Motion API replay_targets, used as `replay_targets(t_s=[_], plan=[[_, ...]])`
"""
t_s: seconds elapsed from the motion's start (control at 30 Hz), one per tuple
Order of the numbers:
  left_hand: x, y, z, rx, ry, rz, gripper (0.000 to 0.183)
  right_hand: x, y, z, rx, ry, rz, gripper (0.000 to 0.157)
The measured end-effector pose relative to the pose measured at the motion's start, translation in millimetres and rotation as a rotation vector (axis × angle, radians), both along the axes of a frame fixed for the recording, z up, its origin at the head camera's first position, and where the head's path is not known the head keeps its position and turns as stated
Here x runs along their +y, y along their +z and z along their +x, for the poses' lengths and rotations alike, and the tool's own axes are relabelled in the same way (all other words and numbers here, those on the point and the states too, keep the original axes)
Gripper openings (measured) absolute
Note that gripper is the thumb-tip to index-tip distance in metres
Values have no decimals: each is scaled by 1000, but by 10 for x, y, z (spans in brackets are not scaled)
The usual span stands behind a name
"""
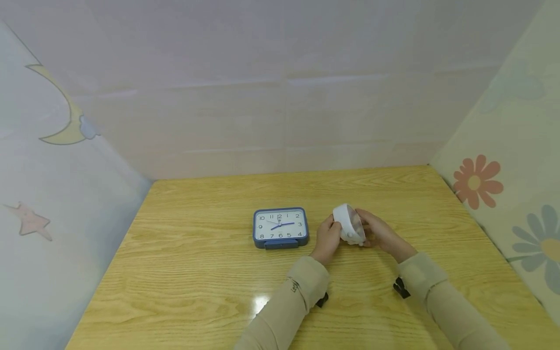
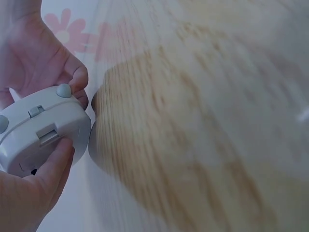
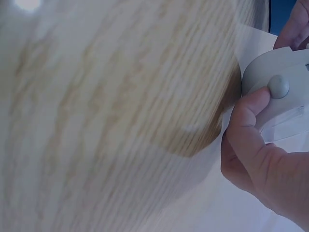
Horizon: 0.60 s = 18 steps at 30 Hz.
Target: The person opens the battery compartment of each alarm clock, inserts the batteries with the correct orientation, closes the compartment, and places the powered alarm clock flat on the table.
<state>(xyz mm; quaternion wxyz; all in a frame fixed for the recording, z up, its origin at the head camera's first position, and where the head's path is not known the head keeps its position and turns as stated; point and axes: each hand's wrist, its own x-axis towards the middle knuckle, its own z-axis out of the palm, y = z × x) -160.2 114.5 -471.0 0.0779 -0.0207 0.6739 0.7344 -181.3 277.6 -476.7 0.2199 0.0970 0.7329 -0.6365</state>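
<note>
Both hands hold a white rounded plastic device (image 1: 344, 221), tilted on its edge over the table right of the blue desk clock (image 1: 280, 228). My left hand (image 1: 327, 241) grips its back, the thumb pressed near a small latch slot in the left wrist view. From the other side my right hand (image 1: 381, 234) holds it, fingers around the rim. In the right wrist view a fingertip of that hand touches a round grey knob (image 3: 278, 87). A clear part shows on the side facing the right hand.
The wood-grain table (image 1: 197, 272) meets a pale back wall (image 1: 284, 121). Printed side panels with a moon (image 1: 65, 131) and flowers (image 1: 477, 182) stand at left and right. The blue clock lies face up, close to my left hand. Black straps (image 1: 400, 288) hang by the sleeves.
</note>
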Motion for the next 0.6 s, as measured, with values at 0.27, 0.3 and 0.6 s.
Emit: replay_targets(t_s=[0.27,0.3,0.6], plan=[[-34,1,-1,-1,-5,26,34,-40,218,84,12,53,12,61],[-37,5,-1,-3,-5,24,34,-49,240,92,12,55,20,59],[-55,19,15,-22,7,-22,36,-37,275,114,35,68,32,57]])
